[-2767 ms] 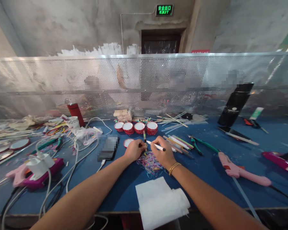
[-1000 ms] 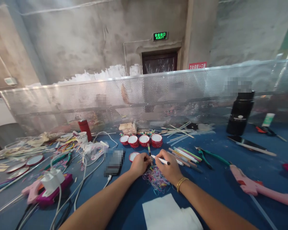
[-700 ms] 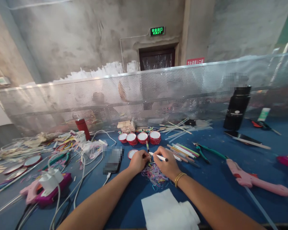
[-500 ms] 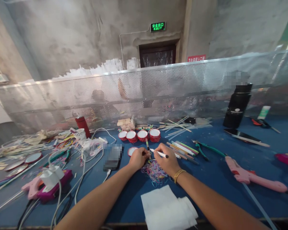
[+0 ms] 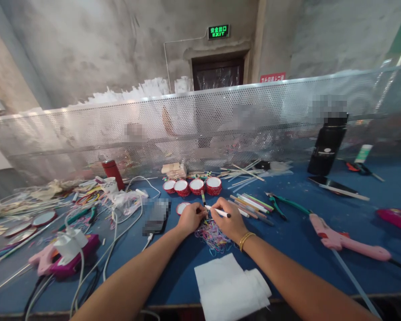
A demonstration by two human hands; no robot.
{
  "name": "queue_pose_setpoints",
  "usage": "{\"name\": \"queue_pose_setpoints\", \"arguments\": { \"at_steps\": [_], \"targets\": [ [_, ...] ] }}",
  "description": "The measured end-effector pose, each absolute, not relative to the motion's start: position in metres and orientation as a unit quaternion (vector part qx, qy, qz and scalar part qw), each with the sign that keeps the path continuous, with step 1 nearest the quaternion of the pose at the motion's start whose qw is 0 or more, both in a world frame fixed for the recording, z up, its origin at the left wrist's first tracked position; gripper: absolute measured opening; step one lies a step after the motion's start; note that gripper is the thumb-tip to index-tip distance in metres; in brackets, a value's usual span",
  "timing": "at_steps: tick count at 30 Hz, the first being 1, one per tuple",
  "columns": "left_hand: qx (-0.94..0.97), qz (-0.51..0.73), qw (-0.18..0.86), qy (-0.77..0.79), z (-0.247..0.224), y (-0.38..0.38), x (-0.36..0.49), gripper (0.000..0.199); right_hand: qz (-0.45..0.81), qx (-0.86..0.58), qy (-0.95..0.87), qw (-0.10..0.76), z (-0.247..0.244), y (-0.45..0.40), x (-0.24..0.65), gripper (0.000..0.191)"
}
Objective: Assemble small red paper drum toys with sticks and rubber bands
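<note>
Pen (image 5: 223, 213) is in the right hand (image 5: 233, 221), pinched between thumb and fingers, closed fully about the barrel. Its dark end points to the right and towards the wearer; the other end points at the left fingertips. Left hand (image 5: 190, 219) has thumb and fingertips closed together on a thin banded stick (image 5: 203, 197), which rises from them at a slight tilt, its upper part dark. The pen's point lies at the stick; whether the two touch cannot be determined. Both hands are over the blue table (image 5: 173, 276), just beyond a loose heap of coloured bands (image 5: 214, 236). A bracelet (image 5: 246, 241) is on the right wrist.

Beyond the hands, four small red drums (image 5: 197, 184) with white tops stand in a row, side by side. A single white disc (image 5: 181, 207) with a red rim lies just beside the left hand, partly covered by it. To the right of the right hand lie coloured sticks (image 5: 255, 202), then pliers (image 5: 293, 204) and a pink glue gun (image 5: 350, 244). Folded white paper (image 5: 227, 285) is at the near edge, between the forearms. A phone (image 5: 158, 217) with a cable attached lies left of the left hand. A perforated metal screen (image 5: 153, 129) runs along the far side.
</note>
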State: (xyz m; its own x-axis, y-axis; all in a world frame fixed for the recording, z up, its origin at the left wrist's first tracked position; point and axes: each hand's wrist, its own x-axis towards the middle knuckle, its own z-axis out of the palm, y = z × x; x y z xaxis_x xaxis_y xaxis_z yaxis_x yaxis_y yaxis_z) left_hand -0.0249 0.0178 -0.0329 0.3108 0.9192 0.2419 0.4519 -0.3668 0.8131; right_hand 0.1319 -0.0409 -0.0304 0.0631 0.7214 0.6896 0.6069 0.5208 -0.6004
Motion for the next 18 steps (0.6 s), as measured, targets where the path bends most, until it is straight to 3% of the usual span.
{"name": "queue_pose_setpoints", "arguments": {
  "at_steps": [18],
  "targets": [
    [0.762,0.354,0.298,0.453,-0.0433,0.0276,-0.0279,0.015,0.048,-0.500,-0.673,0.543,-0.0317,-0.0401,0.1340,0.014]
  ]
}}
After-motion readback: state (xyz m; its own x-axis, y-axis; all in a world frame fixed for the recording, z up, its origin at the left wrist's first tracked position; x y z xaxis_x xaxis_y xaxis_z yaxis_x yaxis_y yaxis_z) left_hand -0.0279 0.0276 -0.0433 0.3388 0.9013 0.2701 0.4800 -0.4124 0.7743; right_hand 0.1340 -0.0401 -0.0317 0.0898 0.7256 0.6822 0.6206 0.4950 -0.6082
